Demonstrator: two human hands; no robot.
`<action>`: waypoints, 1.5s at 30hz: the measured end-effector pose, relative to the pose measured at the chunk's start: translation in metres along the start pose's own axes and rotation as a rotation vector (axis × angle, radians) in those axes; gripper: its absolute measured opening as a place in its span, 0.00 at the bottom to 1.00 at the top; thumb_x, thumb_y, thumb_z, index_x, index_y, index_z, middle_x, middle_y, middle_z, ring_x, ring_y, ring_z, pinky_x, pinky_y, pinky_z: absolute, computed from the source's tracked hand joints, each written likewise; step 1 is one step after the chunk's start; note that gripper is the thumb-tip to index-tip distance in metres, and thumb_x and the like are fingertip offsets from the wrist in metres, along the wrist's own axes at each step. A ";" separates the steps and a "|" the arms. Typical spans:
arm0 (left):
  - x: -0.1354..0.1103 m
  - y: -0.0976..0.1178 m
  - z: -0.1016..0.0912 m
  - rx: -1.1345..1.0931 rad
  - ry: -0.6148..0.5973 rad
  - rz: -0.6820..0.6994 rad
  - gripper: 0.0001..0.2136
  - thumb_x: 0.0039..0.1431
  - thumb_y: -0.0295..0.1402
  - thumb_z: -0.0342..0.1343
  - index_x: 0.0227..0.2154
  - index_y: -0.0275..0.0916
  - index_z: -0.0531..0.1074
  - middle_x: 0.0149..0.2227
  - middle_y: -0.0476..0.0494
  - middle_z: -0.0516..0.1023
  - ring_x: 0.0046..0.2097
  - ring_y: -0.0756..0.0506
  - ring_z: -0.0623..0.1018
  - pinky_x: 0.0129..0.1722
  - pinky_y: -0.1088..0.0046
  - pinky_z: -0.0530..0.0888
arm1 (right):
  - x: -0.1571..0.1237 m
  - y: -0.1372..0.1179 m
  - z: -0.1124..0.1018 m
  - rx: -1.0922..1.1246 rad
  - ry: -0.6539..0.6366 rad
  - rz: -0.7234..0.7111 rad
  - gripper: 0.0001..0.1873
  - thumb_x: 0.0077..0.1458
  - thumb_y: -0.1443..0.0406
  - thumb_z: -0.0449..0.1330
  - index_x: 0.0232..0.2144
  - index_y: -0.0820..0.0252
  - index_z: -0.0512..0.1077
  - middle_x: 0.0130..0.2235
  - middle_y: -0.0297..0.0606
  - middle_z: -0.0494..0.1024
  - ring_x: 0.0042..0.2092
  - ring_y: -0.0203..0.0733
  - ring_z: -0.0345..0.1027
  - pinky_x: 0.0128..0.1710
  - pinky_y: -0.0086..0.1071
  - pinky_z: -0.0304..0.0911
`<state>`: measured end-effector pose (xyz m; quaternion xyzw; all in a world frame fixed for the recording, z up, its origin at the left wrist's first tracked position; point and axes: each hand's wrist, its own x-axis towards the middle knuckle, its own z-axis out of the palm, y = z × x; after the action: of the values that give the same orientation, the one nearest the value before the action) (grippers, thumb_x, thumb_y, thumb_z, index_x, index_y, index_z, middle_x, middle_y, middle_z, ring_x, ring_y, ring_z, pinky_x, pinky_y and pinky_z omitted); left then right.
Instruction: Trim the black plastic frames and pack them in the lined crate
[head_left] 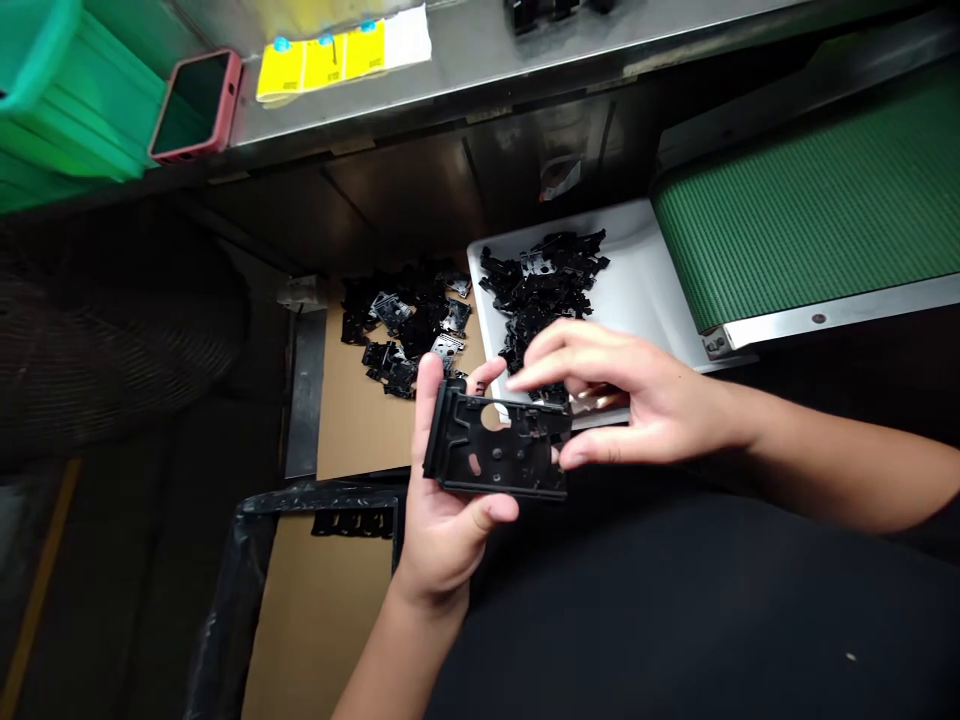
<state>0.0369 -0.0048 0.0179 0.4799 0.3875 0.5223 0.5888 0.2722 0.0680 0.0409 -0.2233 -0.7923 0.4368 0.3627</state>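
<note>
My left hand cradles a flat black moulded plastic part with several cut-outs, its fingers and thumb wrapped around the part's left side. My right hand comes in from the right and pinches the part's right end between thumb and fingers. Just beyond my hands, a heap of similar black parts lies on a white tray. Another heap of black parts lies on a cardboard sheet to the left of the tray.
A green conveyor belt runs along the right. Above it, a steel shelf holds yellow labels and a phone in a pink case. A green crate stands top left. A black-lined cardboard box sits below my left hand.
</note>
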 end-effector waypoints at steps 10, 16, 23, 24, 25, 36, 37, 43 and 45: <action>-0.004 0.004 0.009 0.152 0.172 0.023 0.60 0.37 0.54 0.79 0.74 0.60 0.57 0.74 0.36 0.63 0.61 0.30 0.81 0.59 0.48 0.82 | -0.013 0.013 0.029 0.234 0.276 0.068 0.26 0.46 0.59 0.82 0.45 0.63 0.81 0.38 0.34 0.75 0.30 0.29 0.60 0.23 0.23 0.58; -0.007 0.011 0.011 0.290 0.129 0.102 0.65 0.33 0.54 0.80 0.75 0.65 0.51 0.74 0.40 0.60 0.60 0.32 0.80 0.58 0.48 0.82 | -0.018 0.009 0.033 0.275 0.319 0.095 0.24 0.46 0.56 0.82 0.42 0.61 0.82 0.37 0.34 0.76 0.29 0.30 0.59 0.23 0.26 0.58; -0.005 0.007 0.006 0.369 0.053 0.187 0.68 0.32 0.47 0.83 0.75 0.68 0.47 0.74 0.40 0.58 0.61 0.31 0.79 0.59 0.47 0.81 | -0.019 0.009 0.033 0.213 0.346 -0.005 0.26 0.46 0.55 0.81 0.43 0.61 0.81 0.38 0.35 0.77 0.28 0.29 0.58 0.22 0.24 0.56; -0.005 0.006 0.006 0.388 0.061 0.190 0.68 0.32 0.47 0.83 0.75 0.67 0.48 0.74 0.40 0.57 0.63 0.29 0.77 0.61 0.46 0.79 | -0.019 0.009 0.034 0.202 0.347 -0.005 0.26 0.46 0.55 0.81 0.44 0.61 0.80 0.38 0.35 0.76 0.28 0.29 0.58 0.22 0.24 0.56; -0.005 0.006 0.005 0.407 0.080 0.187 0.68 0.32 0.46 0.83 0.76 0.66 0.48 0.74 0.40 0.56 0.67 0.28 0.74 0.64 0.45 0.77 | -0.019 0.009 0.034 0.189 0.349 -0.010 0.27 0.46 0.55 0.82 0.44 0.61 0.80 0.38 0.34 0.76 0.28 0.29 0.58 0.22 0.24 0.56; -0.012 0.009 0.002 0.268 0.107 0.144 0.57 0.43 0.40 0.82 0.74 0.61 0.56 0.77 0.40 0.59 0.67 0.33 0.77 0.61 0.56 0.81 | -0.016 0.011 0.018 0.213 0.353 -0.122 0.19 0.60 0.53 0.74 0.43 0.63 0.81 0.34 0.35 0.75 0.32 0.32 0.65 0.29 0.28 0.65; -0.013 0.010 0.001 0.259 0.110 0.149 0.56 0.43 0.39 0.81 0.74 0.61 0.57 0.77 0.41 0.58 0.68 0.33 0.76 0.62 0.57 0.81 | -0.015 0.012 0.016 0.227 0.369 -0.095 0.19 0.61 0.53 0.73 0.45 0.62 0.81 0.36 0.36 0.75 0.31 0.32 0.64 0.28 0.27 0.63; -0.013 0.012 -0.007 0.256 0.013 0.167 0.54 0.44 0.38 0.81 0.73 0.58 0.59 0.77 0.41 0.59 0.74 0.32 0.67 0.65 0.58 0.77 | -0.007 0.016 0.001 0.216 0.152 0.020 0.34 0.64 0.61 0.70 0.68 0.54 0.66 0.51 0.37 0.71 0.27 0.21 0.51 0.24 0.19 0.56; -0.013 0.011 -0.010 0.261 -0.025 0.166 0.54 0.44 0.39 0.81 0.74 0.57 0.60 0.77 0.40 0.60 0.75 0.33 0.65 0.68 0.58 0.74 | -0.003 0.016 -0.001 0.218 0.070 -0.022 0.34 0.64 0.60 0.70 0.68 0.54 0.67 0.52 0.38 0.71 0.29 0.23 0.56 0.26 0.20 0.58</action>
<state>0.0229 -0.0160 0.0259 0.5893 0.4039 0.5083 0.4808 0.2758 0.0753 0.0264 -0.1891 -0.7295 0.5082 0.4168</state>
